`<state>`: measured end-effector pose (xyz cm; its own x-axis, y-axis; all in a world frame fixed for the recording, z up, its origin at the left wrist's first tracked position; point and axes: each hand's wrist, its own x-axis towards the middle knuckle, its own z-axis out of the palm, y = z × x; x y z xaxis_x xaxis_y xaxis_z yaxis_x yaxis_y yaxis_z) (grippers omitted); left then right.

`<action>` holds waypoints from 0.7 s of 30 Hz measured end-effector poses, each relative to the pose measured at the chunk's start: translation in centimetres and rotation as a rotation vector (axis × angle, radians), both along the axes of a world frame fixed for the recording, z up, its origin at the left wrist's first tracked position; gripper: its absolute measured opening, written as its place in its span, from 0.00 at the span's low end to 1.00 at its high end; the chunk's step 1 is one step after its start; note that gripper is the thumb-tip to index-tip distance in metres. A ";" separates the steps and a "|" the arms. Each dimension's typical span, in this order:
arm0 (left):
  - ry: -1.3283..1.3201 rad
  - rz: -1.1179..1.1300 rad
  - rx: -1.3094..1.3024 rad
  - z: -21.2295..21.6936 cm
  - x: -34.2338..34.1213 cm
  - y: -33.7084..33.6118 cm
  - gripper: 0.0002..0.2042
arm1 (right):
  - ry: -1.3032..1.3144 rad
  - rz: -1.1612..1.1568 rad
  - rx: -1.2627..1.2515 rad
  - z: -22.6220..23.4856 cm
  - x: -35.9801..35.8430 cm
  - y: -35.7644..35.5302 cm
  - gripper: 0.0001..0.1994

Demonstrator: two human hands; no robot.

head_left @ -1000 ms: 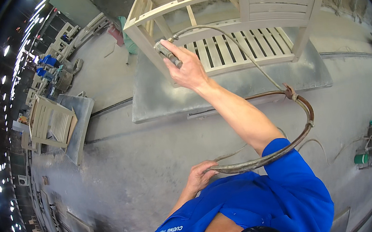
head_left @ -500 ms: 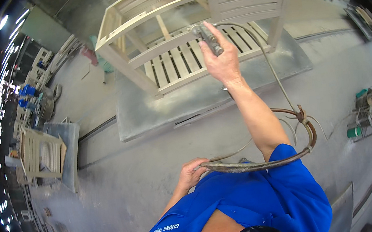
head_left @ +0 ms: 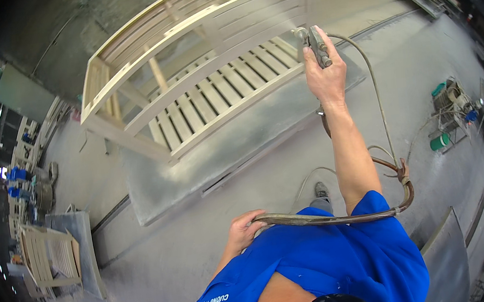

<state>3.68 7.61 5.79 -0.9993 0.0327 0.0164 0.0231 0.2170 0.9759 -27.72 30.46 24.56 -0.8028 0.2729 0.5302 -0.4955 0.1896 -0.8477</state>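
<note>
My right hand (head_left: 326,74) is wrapped round a metal spray gun (head_left: 314,44), held out in front of the right part of a pale wooden furniture frame (head_left: 160,109). A faint mist shows near the nozzle, close to the slatted panel. From the gun a thin hose (head_left: 377,91) runs down to a thicker bundle of hoses. My left hand (head_left: 243,231) grips that hose bundle (head_left: 327,220) in front of my waist. The frame, with slats along its lower part, stands on a grey flat platform (head_left: 168,186).
A smaller slatted wooden piece (head_left: 51,256) leans by a grey board at the left. To the right stands equipment with a green container (head_left: 439,141). A grey panel (head_left: 447,247) is at the lower right. My shoe (head_left: 321,189) is on the floor below the platform.
My right hand has moved the spray gun rightward along the frame, to its right end. The view has turned, so the frame sits further left and more slanted. My left hand keeps its grip.
</note>
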 end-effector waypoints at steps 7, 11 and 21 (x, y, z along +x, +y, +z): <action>0.068 0.035 -0.102 0.0 -7.7 7.6 0.16 | 0.046 -0.135 -0.024 -0.4 -8.7 12.8 0.25; 0.035 0.020 -0.049 0.2 -11.3 13.1 0.15 | 0.045 -0.162 -0.021 -0.4 -13.1 19.5 0.25; -0.029 -0.085 -0.069 0.5 -14.3 20.7 0.17 | 0.316 0.055 0.381 -2.2 -13.3 22.6 0.27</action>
